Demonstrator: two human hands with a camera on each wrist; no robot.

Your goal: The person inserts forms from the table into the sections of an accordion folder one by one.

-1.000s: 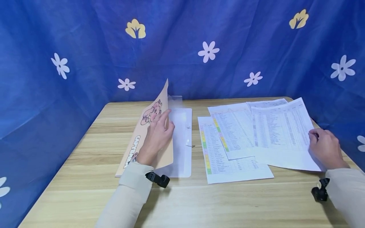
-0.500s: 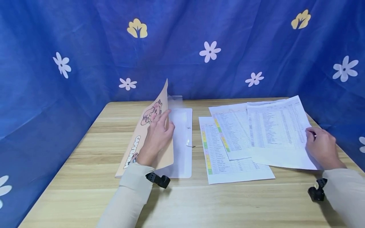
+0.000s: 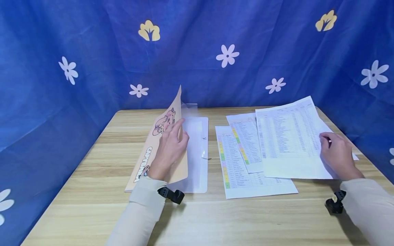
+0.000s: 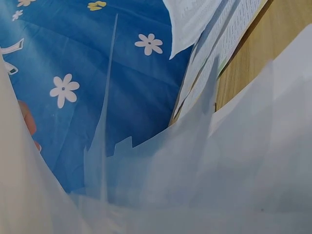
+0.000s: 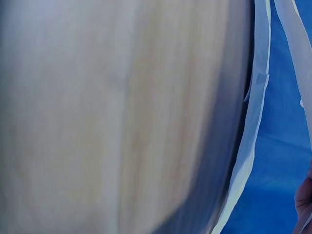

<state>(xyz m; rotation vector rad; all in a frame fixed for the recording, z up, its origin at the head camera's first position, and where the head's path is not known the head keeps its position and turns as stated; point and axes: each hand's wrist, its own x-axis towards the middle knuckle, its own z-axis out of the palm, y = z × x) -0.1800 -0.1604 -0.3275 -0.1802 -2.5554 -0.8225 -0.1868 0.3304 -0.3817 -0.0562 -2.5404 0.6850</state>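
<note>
On the left of the head view, a peach folder with a pink cartoon animal on its cover (image 3: 150,143) stands part way open. My left hand (image 3: 169,147) holds that cover up, fingers at its free edge. Inside lie translucent plastic sheets (image 3: 195,164) with thin metal prongs at the right side. My right hand (image 3: 337,153) pinches the right edge of a printed sheet of paper (image 3: 286,136), which is raised over other sheets. In the left wrist view fingertips (image 4: 29,119) show past the cover's edge. The right wrist view shows mostly tabletop, with the hand at the right edge.
Under the raised sheet lie printed papers with coloured left columns (image 3: 246,184), overlapping on the wooden table (image 3: 197,218). Another paper's corner (image 3: 355,158) shows beyond my right hand. A blue flowered cloth (image 3: 191,51) hangs behind the table.
My right hand has moved left, drawing the top sheet left and upward over the other papers. The left hand and the folder's cover stay in place.
</note>
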